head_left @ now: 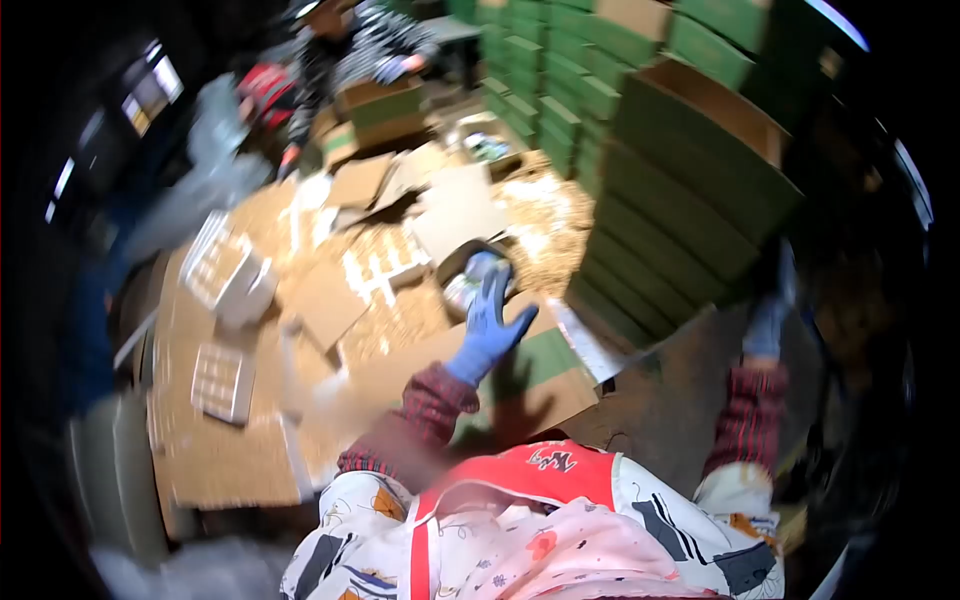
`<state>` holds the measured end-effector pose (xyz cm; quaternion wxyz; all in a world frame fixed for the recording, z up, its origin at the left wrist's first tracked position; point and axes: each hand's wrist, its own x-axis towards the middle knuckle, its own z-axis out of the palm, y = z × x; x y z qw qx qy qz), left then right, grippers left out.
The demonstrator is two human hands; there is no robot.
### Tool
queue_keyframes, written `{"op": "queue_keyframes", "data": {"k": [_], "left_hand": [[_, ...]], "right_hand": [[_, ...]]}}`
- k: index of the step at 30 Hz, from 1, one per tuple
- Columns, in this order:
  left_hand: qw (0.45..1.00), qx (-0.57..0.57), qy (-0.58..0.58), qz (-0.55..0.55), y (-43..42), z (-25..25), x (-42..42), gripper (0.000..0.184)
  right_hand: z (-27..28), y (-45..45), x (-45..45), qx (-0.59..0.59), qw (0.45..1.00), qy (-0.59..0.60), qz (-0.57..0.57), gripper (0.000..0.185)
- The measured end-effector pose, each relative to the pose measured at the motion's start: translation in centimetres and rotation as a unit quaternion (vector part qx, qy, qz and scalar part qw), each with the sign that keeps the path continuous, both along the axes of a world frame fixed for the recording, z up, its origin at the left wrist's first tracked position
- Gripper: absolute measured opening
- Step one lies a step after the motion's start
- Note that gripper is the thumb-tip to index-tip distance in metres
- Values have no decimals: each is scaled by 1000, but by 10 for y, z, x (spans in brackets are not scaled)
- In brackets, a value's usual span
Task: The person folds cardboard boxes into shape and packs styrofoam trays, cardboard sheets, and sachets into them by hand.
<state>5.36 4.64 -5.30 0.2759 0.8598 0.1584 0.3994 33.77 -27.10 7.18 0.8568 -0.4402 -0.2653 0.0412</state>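
My left hand point(488, 328), in a blue glove, reaches forward over the worktable with its thumb and fingers spread. Its fingertips are at a small open box point(462, 262) holding pale, colourful packed items too blurred to name. Under that arm lies a cardboard box point(548, 372) with a green band. My right hand point(768, 318), also in a blue glove, is stretched out to the right beside a tall stack of green boxes point(690, 215). Shadow and blur hide its fingers, so what it touches is unclear.
Loose yellowish material point(545, 215) covers part of the table, with cardboard sheets point(458, 212) on it. White divided trays point(222, 382) sit at the left. Another person point(375, 45) works across the table near an open box point(383, 112). More green boxes point(560, 75) are piled behind.
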Motion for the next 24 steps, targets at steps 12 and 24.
{"op": "queue_keyframes", "data": {"k": [12, 24], "left_hand": [[815, -356, 220, 401, -72, -92, -256, 112], [766, -493, 85, 404, -3, -135, -367, 96]], "right_hand": [[-227, 119, -114, -499, 772, 204, 335, 62], [-284, 158, -156, -576, 769, -170, 220, 69]]}}
